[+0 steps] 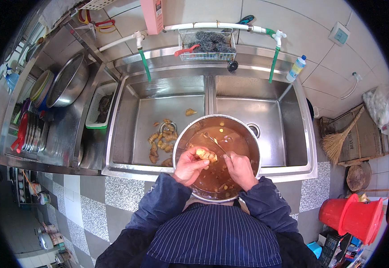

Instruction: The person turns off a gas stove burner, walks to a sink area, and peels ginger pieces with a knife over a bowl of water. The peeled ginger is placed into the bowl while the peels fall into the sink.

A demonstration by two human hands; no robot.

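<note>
My left hand (192, 166) holds a partly peeled piece of ginger root (206, 155) between fingers and thumb. My right hand (239, 168) grips a thin metal tool (217, 143), perhaps a knife or spoon; its far end is hard to make out. Both hands are above a round metal basin (255, 144) of brown, cloudy water, in which small scraps and yellowish bits float. More ginger roots (162, 142) lie around the drain of the left sink bowl (147, 110), and a single root (190, 112) lies apart, nearer the divider.
The basin overlaps the sink's front edge and the right sink bowl (265, 110). Green hoses (274, 65) hang from taps behind. A wire basket (208, 55) holds steel scouring pads. A plastic bottle (296, 68) stands at back right; a white crate (93, 109) sits left, red buckets (350, 216) lower right.
</note>
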